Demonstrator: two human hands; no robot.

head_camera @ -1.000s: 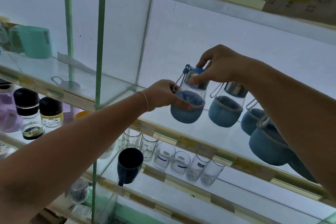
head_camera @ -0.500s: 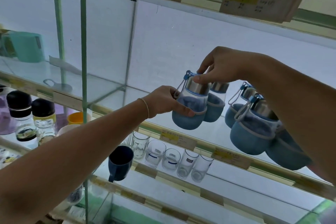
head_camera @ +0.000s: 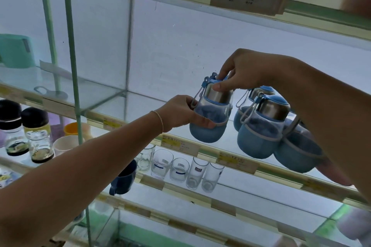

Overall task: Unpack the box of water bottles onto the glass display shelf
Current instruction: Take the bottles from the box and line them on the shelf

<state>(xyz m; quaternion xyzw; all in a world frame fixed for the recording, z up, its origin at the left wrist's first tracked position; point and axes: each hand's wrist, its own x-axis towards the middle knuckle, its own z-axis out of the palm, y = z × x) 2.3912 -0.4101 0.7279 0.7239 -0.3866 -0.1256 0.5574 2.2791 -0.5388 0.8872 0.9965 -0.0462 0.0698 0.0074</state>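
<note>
Several water bottles (head_camera: 259,140) stand on the glass shelf (head_camera: 144,106), right.
Left hand (head_camera: 178,113) grips the next bottle (head_camera: 208,132); right hand (head_camera: 249,72) pinches its lid (head_camera: 219,95).

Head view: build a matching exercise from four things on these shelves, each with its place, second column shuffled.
1 leftmost water bottle
2 dark blue mug
3 teal container
4 black-lidded jars

A left of the clear tumblers
B far left edge
C gripped by left hand and right hand
D beside the orange cup

Pairs: 1-C, 2-A, 3-B, 4-D
</note>
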